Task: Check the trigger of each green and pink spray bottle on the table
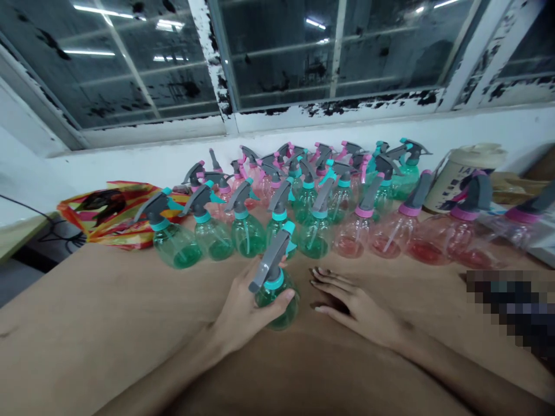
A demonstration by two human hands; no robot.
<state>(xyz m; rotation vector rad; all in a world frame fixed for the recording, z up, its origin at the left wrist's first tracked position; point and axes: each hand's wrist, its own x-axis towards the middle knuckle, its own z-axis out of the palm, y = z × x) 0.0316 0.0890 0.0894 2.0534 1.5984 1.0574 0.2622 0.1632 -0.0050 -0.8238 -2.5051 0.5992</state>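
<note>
My left hand [247, 309] is wrapped round a green spray bottle [281, 306] with a grey and turquoise trigger head. The bottle is close to upright over the near part of the table, in front of a row of others. Just right of it, my right hand [353, 300] rests low over the tabletop, fingers stretched out and holding nothing. Behind both hands stands a front row of spray bottles, green ones such as this bottle [249, 237] at left and pink ones such as this bottle [351, 237] at right, with some liquid inside.
More pink and green spray bottles [307, 193] crowd behind the front row, by the wall. A colourful plastic bag [130, 216] lies at the left end of the brown table [108, 312]. At the right stands a cream container [462, 173]. Windows [347, 46] are above.
</note>
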